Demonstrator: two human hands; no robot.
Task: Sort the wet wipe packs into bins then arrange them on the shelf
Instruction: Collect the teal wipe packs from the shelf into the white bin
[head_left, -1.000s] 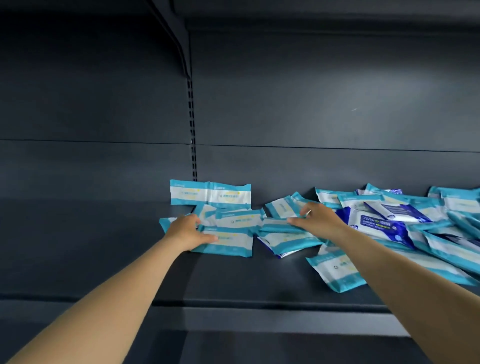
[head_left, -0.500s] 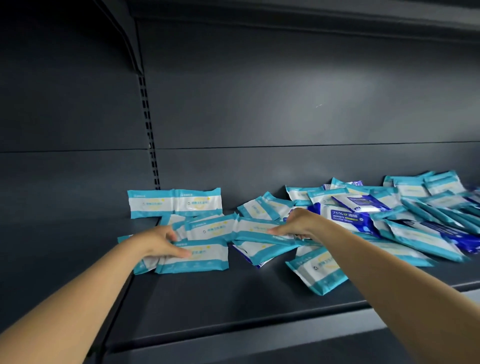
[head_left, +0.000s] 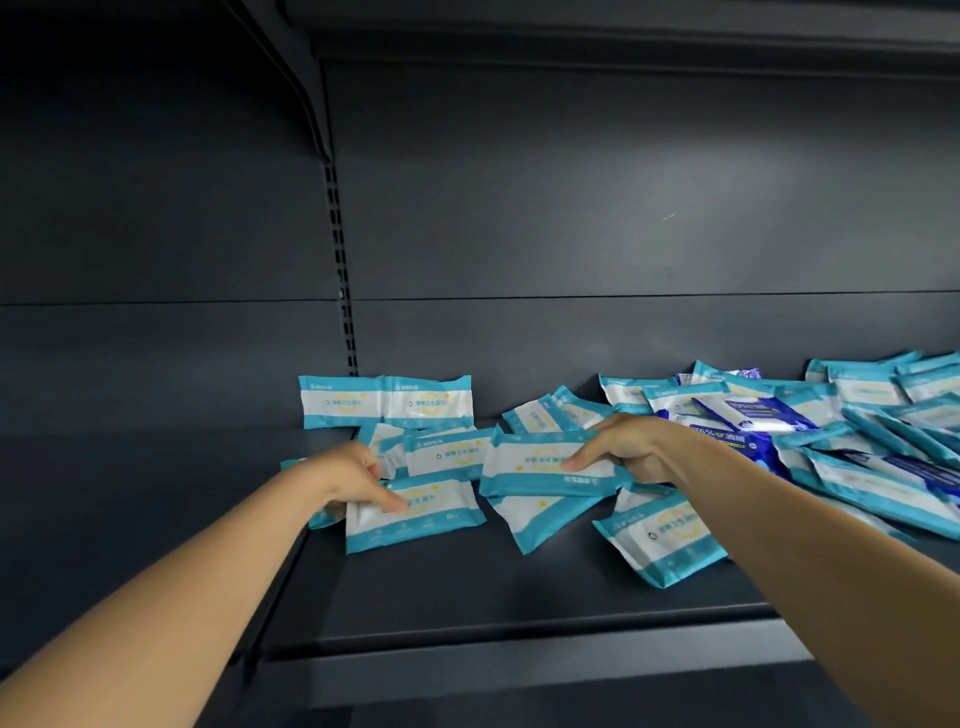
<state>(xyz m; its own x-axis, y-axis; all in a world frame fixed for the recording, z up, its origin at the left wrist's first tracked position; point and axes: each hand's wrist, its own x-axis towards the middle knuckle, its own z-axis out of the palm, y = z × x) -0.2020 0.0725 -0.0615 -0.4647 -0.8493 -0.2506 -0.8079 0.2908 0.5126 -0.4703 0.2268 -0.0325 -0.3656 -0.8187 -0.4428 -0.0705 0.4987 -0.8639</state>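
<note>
The left hand (head_left: 349, 480) grips the near-left teal pack (head_left: 415, 512) at its left end, thumb laid across the top and fingers tucked under. The right hand (head_left: 626, 449) grips another teal pack (head_left: 540, 465) by its right end, thumb on top, the pack lifted a little and tilted over a third pack (head_left: 540, 517) lying beneath it. Between the hands, more teal packs (head_left: 447, 452) overlap flat on the shelf (head_left: 467, 597). Behind them two joined packs (head_left: 385, 401) stand upright against the back panel (head_left: 571, 338). Just right of the right forearm one pack (head_left: 660, 543) lies askew near the shelf edge. Further right spreads a loose heap (head_left: 883, 421) of teal packs with a few dark blue packs (head_left: 737, 441) mixed in.
</note>
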